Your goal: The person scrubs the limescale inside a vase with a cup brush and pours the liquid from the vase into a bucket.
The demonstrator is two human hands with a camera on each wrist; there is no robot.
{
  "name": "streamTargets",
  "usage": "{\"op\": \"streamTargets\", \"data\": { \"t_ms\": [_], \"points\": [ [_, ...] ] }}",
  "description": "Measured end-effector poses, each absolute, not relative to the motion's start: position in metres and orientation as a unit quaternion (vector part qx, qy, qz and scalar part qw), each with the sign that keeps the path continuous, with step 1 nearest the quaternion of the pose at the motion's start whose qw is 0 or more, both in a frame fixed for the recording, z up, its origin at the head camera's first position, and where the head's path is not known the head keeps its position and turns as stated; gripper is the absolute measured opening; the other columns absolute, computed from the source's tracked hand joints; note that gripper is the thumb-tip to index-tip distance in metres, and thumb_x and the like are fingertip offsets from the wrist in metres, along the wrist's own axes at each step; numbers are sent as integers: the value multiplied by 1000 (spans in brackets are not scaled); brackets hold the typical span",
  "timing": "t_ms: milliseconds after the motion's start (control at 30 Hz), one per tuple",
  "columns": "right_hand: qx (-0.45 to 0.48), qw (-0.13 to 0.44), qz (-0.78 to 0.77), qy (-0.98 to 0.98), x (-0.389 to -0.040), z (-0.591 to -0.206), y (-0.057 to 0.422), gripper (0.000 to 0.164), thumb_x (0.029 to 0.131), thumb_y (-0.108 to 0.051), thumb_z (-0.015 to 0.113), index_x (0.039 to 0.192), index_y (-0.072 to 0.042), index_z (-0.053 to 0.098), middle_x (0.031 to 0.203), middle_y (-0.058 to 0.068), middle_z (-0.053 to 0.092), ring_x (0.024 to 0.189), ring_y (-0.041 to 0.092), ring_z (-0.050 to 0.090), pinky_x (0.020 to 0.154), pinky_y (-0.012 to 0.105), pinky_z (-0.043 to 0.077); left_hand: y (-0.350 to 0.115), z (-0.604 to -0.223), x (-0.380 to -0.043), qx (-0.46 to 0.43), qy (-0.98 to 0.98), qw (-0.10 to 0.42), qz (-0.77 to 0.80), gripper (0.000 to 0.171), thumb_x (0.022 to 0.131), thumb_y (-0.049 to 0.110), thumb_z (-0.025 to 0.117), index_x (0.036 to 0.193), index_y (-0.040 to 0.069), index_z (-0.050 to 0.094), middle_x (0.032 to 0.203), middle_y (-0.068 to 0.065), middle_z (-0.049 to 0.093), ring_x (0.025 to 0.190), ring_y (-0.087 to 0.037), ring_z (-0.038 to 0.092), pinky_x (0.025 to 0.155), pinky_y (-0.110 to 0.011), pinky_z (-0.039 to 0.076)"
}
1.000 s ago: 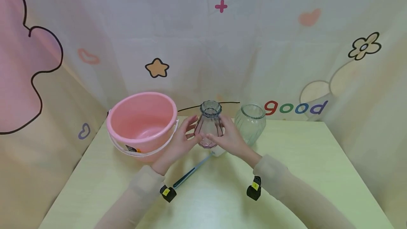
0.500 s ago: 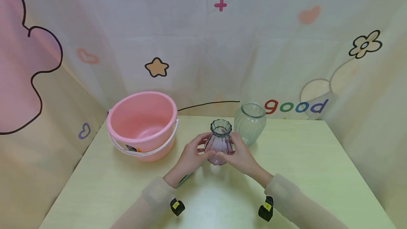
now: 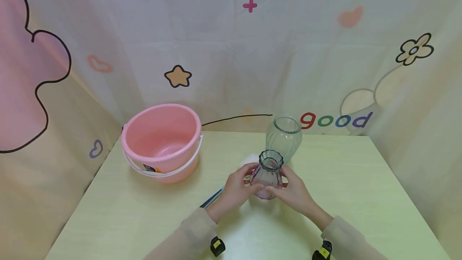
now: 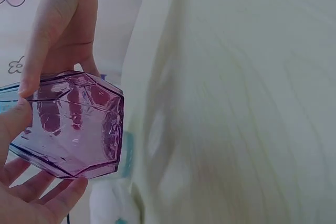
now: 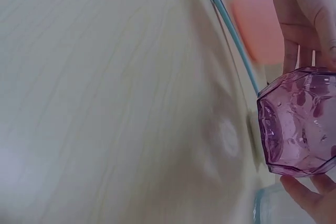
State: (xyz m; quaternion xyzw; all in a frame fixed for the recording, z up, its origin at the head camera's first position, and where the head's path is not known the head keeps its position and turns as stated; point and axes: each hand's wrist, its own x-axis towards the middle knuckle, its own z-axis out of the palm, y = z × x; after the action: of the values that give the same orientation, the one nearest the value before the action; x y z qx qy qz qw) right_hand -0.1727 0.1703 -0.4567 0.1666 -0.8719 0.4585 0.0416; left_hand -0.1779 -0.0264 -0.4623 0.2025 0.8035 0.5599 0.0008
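Observation:
Both hands hold a small faceted glass vase (image 3: pixel 266 176), pinkish purple at the base and smoky blue at its ruffled neck. My left hand (image 3: pixel 235 188) grips one side and my right hand (image 3: pixel 296 192) the other, thumbs on the near face. In the left wrist view the vase (image 4: pixel 79 127) shows its wide base; the right wrist view has the purple base (image 5: pixel 302 124) raised above the table. Behind it stands a larger pale green glass jar (image 3: pixel 284 141). A blue-handled stick (image 3: pixel 212 197) with a white head (image 3: pixel 250 159) lies partly hidden behind my left hand.
A pink bucket (image 3: pixel 169 167) with a white handle stands at the back left of the pale table (image 3: pixel 346 179). A printed curtain (image 3: pixel 223 51) hangs right behind the table's far edge.
The vase has come right and toward me in both hands, from beside the bucket to in front of the green jar. Bucket and jar have stayed put.

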Motion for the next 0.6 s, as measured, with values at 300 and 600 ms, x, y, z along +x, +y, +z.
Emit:
{"op": "streamTargets", "data": {
  "t_ms": [300, 600],
  "points": [
    [132, 57, 446, -883, -168, -457, 209, 63, 74, -26, 74, 126, -11, 41, 119, 12, 51, 108, 29, 48, 75, 36, 51, 16, -464, -187, 224, 804, -8, 551, 56, 77, 19, 71, 128, 17, 49, 120, -3, 55, 106, -11, 49, 78, -21, 46],
    [98, 78, 446, -886, -164, -457, 240, 69, 76, -24, 72, 133, -12, 35, 124, 13, 47, 112, 32, 45, 74, 36, 51, 57, -466, -198, 218, 819, -1, 531, 54, 76, 18, 72, 127, 19, 51, 119, 0, 55, 103, -7, 50, 76, -16, 45]
  ]
}}
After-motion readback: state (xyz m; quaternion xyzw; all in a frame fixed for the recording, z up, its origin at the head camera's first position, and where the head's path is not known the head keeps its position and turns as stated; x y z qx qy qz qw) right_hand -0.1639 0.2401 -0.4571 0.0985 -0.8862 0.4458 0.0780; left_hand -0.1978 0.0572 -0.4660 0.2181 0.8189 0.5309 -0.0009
